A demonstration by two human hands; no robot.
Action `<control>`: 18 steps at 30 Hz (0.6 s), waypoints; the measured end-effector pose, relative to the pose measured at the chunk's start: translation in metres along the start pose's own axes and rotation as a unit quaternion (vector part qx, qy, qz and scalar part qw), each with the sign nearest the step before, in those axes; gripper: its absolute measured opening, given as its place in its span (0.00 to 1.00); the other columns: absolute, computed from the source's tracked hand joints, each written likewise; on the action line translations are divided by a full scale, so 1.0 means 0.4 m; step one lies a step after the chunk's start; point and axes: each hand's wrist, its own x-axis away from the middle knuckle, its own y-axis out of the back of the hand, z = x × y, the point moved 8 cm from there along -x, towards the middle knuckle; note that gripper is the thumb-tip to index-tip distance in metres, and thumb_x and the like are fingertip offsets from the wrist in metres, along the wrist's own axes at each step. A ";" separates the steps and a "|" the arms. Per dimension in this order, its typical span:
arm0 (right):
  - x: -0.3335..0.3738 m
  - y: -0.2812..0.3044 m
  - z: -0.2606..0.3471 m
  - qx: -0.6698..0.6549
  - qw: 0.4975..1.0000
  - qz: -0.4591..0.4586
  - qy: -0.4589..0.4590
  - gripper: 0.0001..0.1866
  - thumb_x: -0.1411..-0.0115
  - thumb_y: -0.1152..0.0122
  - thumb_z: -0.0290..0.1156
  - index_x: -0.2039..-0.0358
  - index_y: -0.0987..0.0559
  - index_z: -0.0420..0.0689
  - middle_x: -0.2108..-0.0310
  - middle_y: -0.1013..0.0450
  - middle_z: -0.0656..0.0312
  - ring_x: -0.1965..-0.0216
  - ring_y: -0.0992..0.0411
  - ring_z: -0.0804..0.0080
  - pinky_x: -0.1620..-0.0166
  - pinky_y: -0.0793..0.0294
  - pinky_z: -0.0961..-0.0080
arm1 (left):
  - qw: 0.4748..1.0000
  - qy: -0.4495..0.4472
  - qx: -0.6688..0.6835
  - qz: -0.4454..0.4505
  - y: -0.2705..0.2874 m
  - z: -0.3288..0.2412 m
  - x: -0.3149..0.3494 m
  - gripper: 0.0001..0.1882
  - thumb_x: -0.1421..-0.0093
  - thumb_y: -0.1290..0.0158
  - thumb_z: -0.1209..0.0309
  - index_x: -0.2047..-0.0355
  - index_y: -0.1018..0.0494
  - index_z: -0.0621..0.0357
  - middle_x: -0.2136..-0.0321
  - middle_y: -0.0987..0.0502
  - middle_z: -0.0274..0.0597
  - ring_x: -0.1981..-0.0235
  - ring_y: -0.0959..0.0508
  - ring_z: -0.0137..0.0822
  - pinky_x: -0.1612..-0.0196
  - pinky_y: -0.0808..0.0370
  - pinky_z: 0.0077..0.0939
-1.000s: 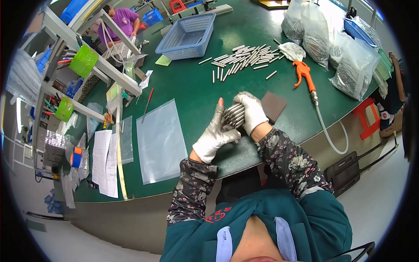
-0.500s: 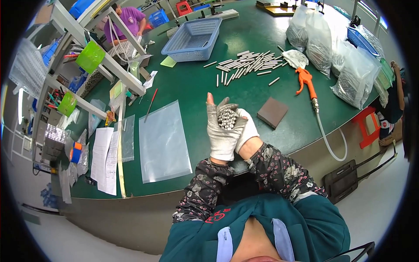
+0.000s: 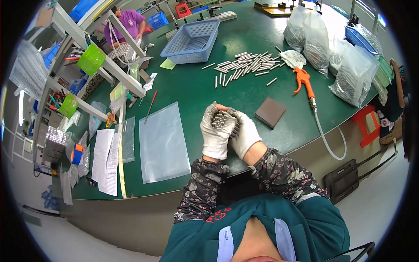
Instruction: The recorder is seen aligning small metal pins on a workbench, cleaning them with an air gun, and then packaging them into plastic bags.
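Observation:
A bundle of short metal pins (image 3: 221,120) is clasped between my two hands above the near part of the green table. My left hand (image 3: 215,139), in a worn white glove, curls round its left side. From the right, my gloved right hand (image 3: 245,135) wraps the same bundle, its fingertips partly hidden. The pin ends show between the gloves. Beyond my hands lies a loose heap of the same metal pins (image 3: 251,63), some scattered apart. A brown square block (image 3: 270,112) rests just right of my right hand.
A clear plastic bag (image 3: 164,144) lies flat on the left, with a red pen (image 3: 151,105) and paper sheets (image 3: 103,157) near it. Blue basket (image 3: 192,41) stands far back. An orange air gun (image 3: 304,83) and filled plastic bags (image 3: 316,41) are at right. A person (image 3: 128,24) works at far left.
The bundle has tilted between my hands, so its pins show more from the side. My left fingers have folded over it and my right hand has shifted slightly round its right side.

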 end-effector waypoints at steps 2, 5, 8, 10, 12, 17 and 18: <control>0.034 -0.047 0.002 -0.068 0.990 0.076 -0.097 0.19 0.38 0.60 0.43 0.58 0.29 0.42 0.61 0.28 0.58 0.59 0.29 0.65 0.52 0.31 0.69 | 0.987 0.108 0.122 -0.017 0.016 0.044 -0.004 0.16 0.52 0.46 0.84 0.62 0.32 0.59 0.70 0.25 0.37 0.69 0.25 0.27 0.63 0.26 0.21; 0.040 -0.066 -0.006 -0.128 0.971 0.160 -0.127 0.20 0.37 0.61 0.44 0.56 0.30 0.42 0.59 0.29 0.56 0.56 0.31 0.65 0.50 0.33 0.69 | 0.968 0.151 0.199 -0.028 0.021 0.057 -0.004 0.14 0.51 0.47 0.84 0.64 0.31 0.59 0.70 0.25 0.37 0.69 0.25 0.27 0.63 0.27 0.21; 0.035 -0.073 -0.007 -0.106 0.976 0.147 -0.121 0.20 0.36 0.62 0.44 0.55 0.30 0.42 0.57 0.30 0.56 0.54 0.32 0.66 0.48 0.35 0.69 | 0.982 0.126 0.140 -0.024 0.024 0.050 -0.011 0.15 0.52 0.46 0.83 0.62 0.32 0.60 0.71 0.25 0.37 0.69 0.25 0.27 0.64 0.27 0.20; 0.038 -0.049 -0.003 -0.050 0.992 0.053 -0.106 0.20 0.36 0.63 0.43 0.55 0.29 0.43 0.57 0.30 0.57 0.54 0.32 0.67 0.48 0.35 0.69 | 0.998 0.027 -0.049 0.034 0.004 0.001 -0.017 0.19 0.56 0.43 0.79 0.61 0.33 0.60 0.73 0.25 0.37 0.70 0.24 0.29 0.57 0.27 0.27; 0.011 -0.027 -0.004 -0.057 0.991 0.077 -0.093 0.19 0.35 0.63 0.42 0.55 0.29 0.44 0.57 0.30 0.59 0.54 0.32 0.67 0.48 0.34 0.69 | 0.946 -0.181 -0.243 0.114 -0.043 -0.085 -0.027 0.23 0.59 0.40 0.74 0.61 0.34 0.57 0.76 0.26 0.34 0.73 0.25 0.31 0.45 0.34 0.38; 0.027 -0.028 0.006 -0.054 0.990 0.051 -0.124 0.18 0.35 0.62 0.41 0.56 0.29 0.43 0.56 0.30 0.58 0.54 0.31 0.66 0.48 0.32 0.67 | 0.918 -0.224 -0.265 0.189 -0.060 -0.072 -0.025 0.23 0.59 0.40 0.72 0.62 0.34 0.55 0.78 0.27 0.32 0.74 0.24 0.35 0.41 0.41 0.45; 0.022 -0.018 0.007 -0.034 0.990 0.042 -0.133 0.17 0.35 0.62 0.41 0.56 0.30 0.43 0.56 0.30 0.58 0.54 0.31 0.66 0.48 0.32 0.67 | 0.913 -0.250 -0.261 0.189 -0.057 -0.063 -0.014 0.28 0.58 0.39 0.71 0.56 0.36 0.55 0.75 0.26 0.34 0.71 0.24 0.35 0.42 0.40 0.44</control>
